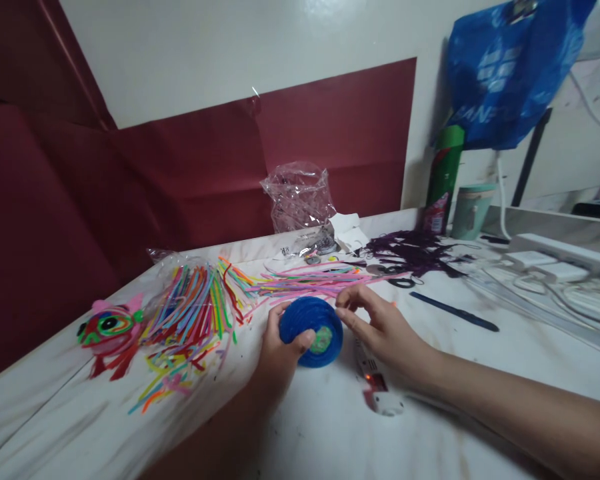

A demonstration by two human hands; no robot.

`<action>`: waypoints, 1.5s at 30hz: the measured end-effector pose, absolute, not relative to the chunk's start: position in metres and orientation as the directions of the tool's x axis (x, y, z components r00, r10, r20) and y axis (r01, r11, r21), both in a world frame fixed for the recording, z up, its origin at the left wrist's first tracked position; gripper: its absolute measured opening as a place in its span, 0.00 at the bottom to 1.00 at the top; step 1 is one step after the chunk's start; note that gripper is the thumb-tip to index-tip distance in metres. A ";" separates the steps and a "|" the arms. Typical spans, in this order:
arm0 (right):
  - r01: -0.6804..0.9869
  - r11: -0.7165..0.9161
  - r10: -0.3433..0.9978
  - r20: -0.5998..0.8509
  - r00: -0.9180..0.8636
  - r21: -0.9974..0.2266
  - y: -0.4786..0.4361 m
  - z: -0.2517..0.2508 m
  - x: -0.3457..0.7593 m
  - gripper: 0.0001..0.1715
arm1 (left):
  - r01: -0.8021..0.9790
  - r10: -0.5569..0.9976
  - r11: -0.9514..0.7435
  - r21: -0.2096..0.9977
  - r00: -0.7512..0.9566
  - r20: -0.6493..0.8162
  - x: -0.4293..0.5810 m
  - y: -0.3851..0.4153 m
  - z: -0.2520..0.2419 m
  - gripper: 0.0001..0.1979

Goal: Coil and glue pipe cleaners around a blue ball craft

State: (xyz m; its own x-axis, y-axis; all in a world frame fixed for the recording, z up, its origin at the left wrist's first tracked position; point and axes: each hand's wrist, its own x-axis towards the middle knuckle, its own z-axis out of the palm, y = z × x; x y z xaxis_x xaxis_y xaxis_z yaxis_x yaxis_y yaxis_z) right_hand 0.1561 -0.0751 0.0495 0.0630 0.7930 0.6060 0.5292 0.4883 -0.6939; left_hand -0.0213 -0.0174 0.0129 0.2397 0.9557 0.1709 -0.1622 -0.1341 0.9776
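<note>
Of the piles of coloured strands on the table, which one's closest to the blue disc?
The long, mostly pink pile, just beyond the blue disc. The multicoloured bundle and short cut pieces lie farther left; the dark purple heap, farther right.

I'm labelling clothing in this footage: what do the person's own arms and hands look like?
The left hand and right hand are ungloved, with no rings or watch visible. No sleeve shows on the left forearm or right forearm.

At far right, the hanging blue plastic bag [517, 87] bore white capitals [475, 115] reading partly "ANF" beneath a white paned sign [497, 69]; marks [285, 251] on the far clear crinkled plastic wrapper [300, 200] were illegible.
</note>
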 end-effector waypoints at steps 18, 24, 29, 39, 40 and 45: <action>0.446 0.404 0.890 0.456 0.010 -0.799 -0.063 0.043 0.161 0.20 | -0.212 0.920 -0.068 0.975 0.366 0.144 -0.019 -0.023 0.011 0.33; 0.390 0.354 0.919 0.393 0.023 -0.850 -0.059 0.042 0.161 0.19 | -0.182 0.908 -0.115 0.977 0.380 0.177 -0.019 -0.021 0.012 0.35; 0.381 0.344 0.926 0.377 0.012 -0.858 -0.059 0.037 0.161 0.19 | -0.137 0.897 -0.132 0.982 0.406 0.178 -0.020 -0.023 0.015 0.33; 0.170 0.315 0.943 0.328 0.053 -0.934 -0.062 0.046 0.161 0.23 | -0.127 0.951 -0.085 0.988 0.286 0.118 -0.020 -0.017 0.017 0.32; 0.167 0.314 0.937 0.333 0.106 -0.935 -0.061 0.047 0.162 0.22 | -0.123 0.949 -0.094 0.988 0.288 0.126 -0.021 -0.016 0.017 0.31; 0.179 0.334 0.907 0.367 0.206 -0.925 -0.057 0.048 0.166 0.13 | -0.127 0.951 -0.108 0.986 0.277 0.140 -0.022 -0.014 0.017 0.30</action>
